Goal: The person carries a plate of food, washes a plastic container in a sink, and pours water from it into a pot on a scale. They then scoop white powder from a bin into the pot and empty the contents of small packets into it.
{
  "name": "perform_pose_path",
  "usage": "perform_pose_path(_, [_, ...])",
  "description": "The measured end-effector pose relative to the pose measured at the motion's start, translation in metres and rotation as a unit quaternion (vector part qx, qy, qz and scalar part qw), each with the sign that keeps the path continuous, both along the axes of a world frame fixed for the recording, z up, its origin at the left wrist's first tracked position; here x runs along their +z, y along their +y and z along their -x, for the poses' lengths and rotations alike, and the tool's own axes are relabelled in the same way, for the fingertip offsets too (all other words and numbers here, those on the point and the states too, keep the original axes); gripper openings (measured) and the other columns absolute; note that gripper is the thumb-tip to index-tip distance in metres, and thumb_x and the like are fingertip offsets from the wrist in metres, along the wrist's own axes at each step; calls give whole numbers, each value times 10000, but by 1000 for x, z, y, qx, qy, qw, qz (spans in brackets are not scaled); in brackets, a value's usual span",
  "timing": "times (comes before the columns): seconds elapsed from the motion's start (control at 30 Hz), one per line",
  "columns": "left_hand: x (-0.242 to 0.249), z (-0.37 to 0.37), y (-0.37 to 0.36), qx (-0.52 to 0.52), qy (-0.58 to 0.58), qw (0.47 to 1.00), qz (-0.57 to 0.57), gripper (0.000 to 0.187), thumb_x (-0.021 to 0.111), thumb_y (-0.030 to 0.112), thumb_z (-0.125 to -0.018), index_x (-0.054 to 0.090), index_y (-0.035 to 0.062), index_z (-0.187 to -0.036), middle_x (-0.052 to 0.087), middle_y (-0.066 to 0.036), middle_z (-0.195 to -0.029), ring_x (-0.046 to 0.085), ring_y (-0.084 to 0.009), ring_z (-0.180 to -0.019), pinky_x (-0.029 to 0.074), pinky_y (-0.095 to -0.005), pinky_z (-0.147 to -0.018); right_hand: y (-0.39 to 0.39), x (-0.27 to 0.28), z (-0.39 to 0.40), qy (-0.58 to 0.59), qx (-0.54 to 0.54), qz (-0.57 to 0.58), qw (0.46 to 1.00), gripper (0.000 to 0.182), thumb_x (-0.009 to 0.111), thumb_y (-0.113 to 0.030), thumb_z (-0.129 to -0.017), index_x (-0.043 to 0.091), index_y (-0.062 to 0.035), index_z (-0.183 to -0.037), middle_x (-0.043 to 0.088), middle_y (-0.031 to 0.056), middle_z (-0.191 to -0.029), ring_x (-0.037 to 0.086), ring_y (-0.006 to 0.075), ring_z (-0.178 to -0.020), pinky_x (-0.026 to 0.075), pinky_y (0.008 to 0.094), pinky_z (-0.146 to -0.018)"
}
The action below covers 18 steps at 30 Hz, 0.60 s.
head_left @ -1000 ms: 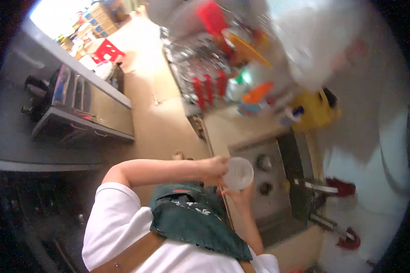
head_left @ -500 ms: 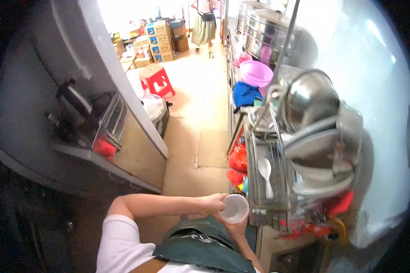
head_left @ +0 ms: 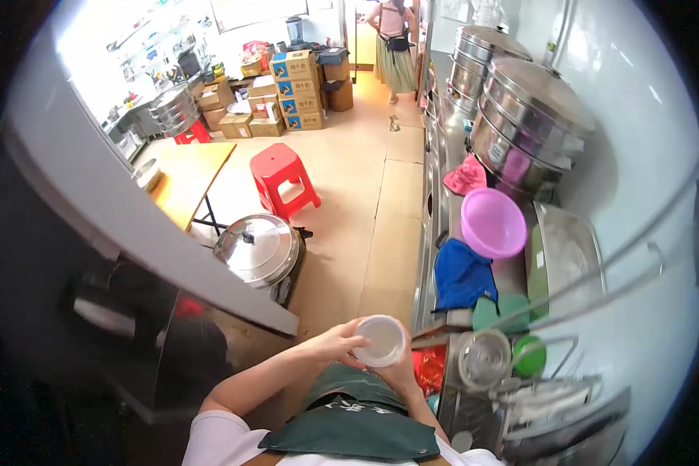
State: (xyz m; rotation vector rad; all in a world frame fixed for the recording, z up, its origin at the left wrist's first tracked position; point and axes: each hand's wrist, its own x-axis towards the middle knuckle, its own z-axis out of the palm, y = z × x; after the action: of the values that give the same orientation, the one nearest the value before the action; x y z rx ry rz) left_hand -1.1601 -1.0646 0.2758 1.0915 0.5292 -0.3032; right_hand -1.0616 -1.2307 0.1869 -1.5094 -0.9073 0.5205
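A round, pale plastic tub (head_left: 380,341) is held between both hands in front of the green apron (head_left: 353,431). My left hand (head_left: 339,342) grips its left side, with the fingers bent round the wall and near the rim. On the other side, my right hand (head_left: 398,370) is wrapped round the tub from the right and below, its fingers partly hidden behind it. The tub's opening faces up, and its inside looks whitish.
A metal counter on the right carries a pink basin (head_left: 493,223), a blue cloth (head_left: 464,274) and large steamers (head_left: 528,116). A wire rack stands at lower right. Ahead are a red stool (head_left: 281,177), a lidded pan (head_left: 258,247), stacked boxes (head_left: 297,89) and a person (head_left: 394,50).
The view has moved forward, past the rack and closer to the stool, boxes and steamers. Both hands still hold the tub, and my left hand sits lower on its side.
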Motion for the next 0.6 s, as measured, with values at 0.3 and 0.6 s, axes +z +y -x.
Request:
perform_pose_path(0.3, [11,-161,233,7,-22,998,-60,609,555,326,-972,290,79,-1461,473,-123,-1320,523,-202,-1158,576,-349,-818,244,14,-181,9,28,-51,998,1142,932,-190,-567,217,-16,-1441,468,161,-1323,498,275,-1225,419,409,-1025])
perform_pose_path(0.6, [27,-341,468,-16,-43,996,-72,621,568,347,-963,306,23,-1423,511,-176,-1252,598,-242,-1057,592,-347,-775,472,48,-366,-4,56,26,998,956,906,-168,-617,311,-20,-1350,502,148,-1266,535,247,-1164,451,384,-977])
